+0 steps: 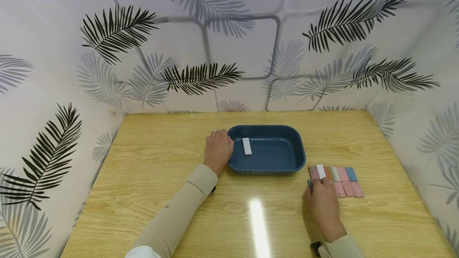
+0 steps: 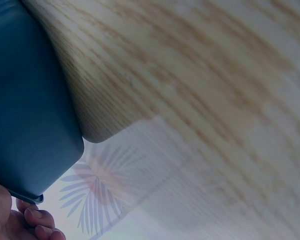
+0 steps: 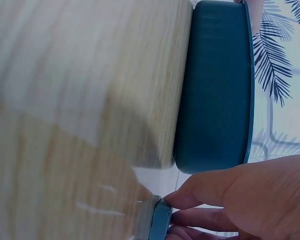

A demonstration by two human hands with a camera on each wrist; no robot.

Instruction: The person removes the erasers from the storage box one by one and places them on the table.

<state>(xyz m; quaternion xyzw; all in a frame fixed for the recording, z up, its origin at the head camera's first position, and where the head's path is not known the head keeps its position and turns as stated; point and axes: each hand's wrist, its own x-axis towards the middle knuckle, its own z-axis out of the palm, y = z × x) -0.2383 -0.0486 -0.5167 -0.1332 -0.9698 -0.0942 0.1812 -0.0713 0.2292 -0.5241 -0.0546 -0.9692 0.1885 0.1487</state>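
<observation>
At the left end of a dark blue rectangular basin (image 1: 276,153), my left hand (image 1: 218,150) grips the rim, its thumb and fingers curled over the edge in the left wrist view. One white rectangular block (image 1: 247,146) lies inside the basin, near that end. My right hand (image 1: 324,202) is over the front left corner of a group of small blocks, right of the basin. Between thumb and fingers it pinches a blue block (image 3: 160,220). Pink blocks (image 1: 347,188), another blue block (image 1: 351,174) and a white block (image 1: 320,171) lie around its fingertips; the hand hides part of the group.
The blocks lie in two tight rows on the wood-grain table (image 1: 161,150). A leaf-patterned wall covering (image 1: 244,51) stands along the back and both sides. A bright light reflection (image 1: 259,226) crosses the table's front middle.
</observation>
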